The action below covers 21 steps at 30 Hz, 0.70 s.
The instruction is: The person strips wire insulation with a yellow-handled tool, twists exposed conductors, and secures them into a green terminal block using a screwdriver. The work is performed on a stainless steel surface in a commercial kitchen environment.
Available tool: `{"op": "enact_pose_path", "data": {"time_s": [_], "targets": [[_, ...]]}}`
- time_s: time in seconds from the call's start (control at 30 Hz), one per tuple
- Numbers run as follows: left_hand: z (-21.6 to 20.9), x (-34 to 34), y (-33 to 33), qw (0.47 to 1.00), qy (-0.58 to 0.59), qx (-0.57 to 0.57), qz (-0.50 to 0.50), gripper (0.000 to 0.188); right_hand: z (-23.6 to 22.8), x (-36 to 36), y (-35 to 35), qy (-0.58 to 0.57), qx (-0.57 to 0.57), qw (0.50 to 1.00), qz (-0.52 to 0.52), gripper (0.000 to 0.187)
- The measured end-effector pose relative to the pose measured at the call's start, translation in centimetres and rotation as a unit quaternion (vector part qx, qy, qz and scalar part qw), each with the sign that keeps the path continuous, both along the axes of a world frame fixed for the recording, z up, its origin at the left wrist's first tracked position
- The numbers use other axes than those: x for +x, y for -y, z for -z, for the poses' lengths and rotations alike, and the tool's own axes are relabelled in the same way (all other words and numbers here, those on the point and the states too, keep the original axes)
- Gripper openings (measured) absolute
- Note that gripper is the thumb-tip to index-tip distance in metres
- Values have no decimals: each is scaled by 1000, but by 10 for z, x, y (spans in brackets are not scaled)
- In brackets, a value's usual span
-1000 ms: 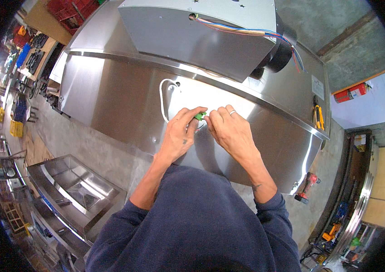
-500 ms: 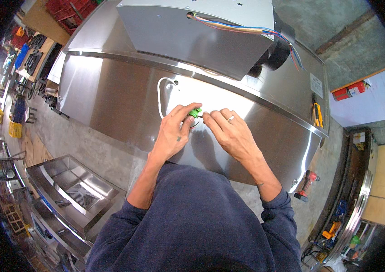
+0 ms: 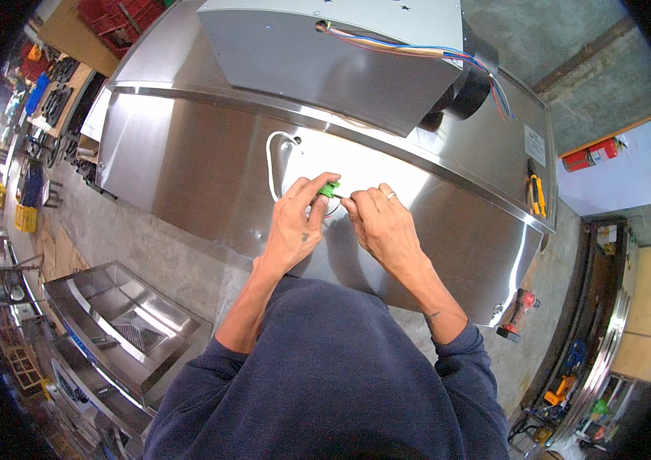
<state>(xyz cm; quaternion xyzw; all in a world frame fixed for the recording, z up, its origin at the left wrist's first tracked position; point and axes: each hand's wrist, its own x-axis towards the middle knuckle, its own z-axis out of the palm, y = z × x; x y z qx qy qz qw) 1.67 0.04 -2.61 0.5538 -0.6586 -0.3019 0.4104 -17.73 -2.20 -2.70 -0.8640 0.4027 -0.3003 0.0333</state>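
My left hand [image 3: 291, 227] is closed, pinching a small green connector [image 3: 330, 189] between thumb and fingers. Opposite it, my right hand [image 3: 386, 230] is closed round a thin dark tool [image 3: 340, 198] whose tip points at the connector; most of it is hidden in the fingers, so its kind is unclear. A white cable [image 3: 269, 165] loops out of a hole in the steel panel [image 3: 203, 169] and runs down behind my left hand. Bits of thin wire show just under the connector.
Beyond a raised steel edge stands a grey metal box [image 3: 333, 73] with coloured wires [image 3: 417, 50] and a black round duct [image 3: 472, 84]. Yellow-handled pliers [image 3: 537, 195] lie at the right. A red cordless drill [image 3: 521, 313] and a stainless hood [image 3: 122, 330] are lower down.
My right hand has turned at the wrist and its forearm has shifted slightly left, with the thin tool still in its fingers. My left hand and the green connector have hardly moved.
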Motion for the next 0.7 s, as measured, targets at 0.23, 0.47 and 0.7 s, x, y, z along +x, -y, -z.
{"op": "enact_pose_path", "data": {"time_s": [0.23, 0.47, 0.7], "targets": [[3, -5, 4, 997, 10, -77, -11, 39, -5, 12, -6, 48, 148, 982, 102, 33], [11, -4, 5, 995, 5, -88, -35, 43, -17, 17, -5, 119, 293, 940, 129, 48], [13, 11, 10, 962, -256, 85, 42, 44, 8, 7, 18, 386, 340, 850, 113, 37]]}}
